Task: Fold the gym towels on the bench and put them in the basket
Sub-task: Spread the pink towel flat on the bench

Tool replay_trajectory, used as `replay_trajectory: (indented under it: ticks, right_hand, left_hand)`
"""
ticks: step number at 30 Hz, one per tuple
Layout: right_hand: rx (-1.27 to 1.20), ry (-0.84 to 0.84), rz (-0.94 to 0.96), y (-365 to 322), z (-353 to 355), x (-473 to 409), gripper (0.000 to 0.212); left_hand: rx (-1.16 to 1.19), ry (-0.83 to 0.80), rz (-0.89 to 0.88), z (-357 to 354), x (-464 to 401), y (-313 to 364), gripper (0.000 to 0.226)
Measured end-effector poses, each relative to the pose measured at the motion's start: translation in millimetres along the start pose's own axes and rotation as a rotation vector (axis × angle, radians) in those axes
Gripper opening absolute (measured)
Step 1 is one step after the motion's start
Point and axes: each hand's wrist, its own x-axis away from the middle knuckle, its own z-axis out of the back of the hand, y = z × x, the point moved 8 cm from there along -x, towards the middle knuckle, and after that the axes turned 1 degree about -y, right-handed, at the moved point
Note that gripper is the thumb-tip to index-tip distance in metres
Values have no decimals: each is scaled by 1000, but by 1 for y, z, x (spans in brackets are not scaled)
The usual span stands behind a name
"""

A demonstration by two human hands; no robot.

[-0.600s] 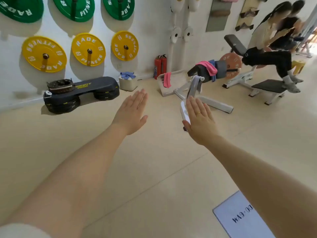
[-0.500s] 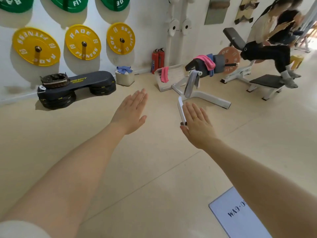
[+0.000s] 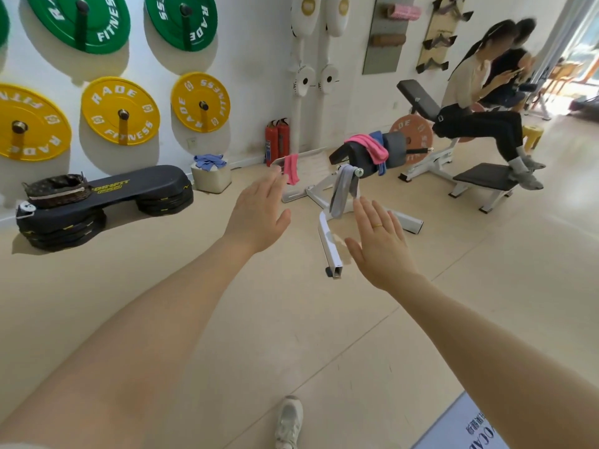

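My left hand [image 3: 256, 215] and right hand [image 3: 381, 244] are flat, fingers straight, holding nothing. I should reach the grey towel [image 3: 343, 192] nearest, gripping its hanging end.

Both hands reach forward, flat and holding nothing: left hand [image 3: 257, 218], right hand [image 3: 381, 244]. Just beyond the right fingers [image 3: 372, 212] a grey towel [image 3: 343, 191] hangs from the table [image 3: 366, 157]; pink towels [image 3: 369, 145] drape its pad. The basket [image 3: 56, 189] sits far left of the left fingers.
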Motion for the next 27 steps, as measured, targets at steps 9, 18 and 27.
replay_trajectory:
  ticks: [9,18,27]
  right_hand:
    - [-26,-118,-93,71,-61,-191,61]
    - [-5,-153,-63,152,-107,-353,59]
    - [-36,-225,-62,269,-188,-533,55]
  left_hand:
    - [-31,-159,-79,-103,-184,-50,61]
    - [-15,-182,-121,-179,-352,-71,59]
    - [-20,-269,-41,-300,-525,-97,48]
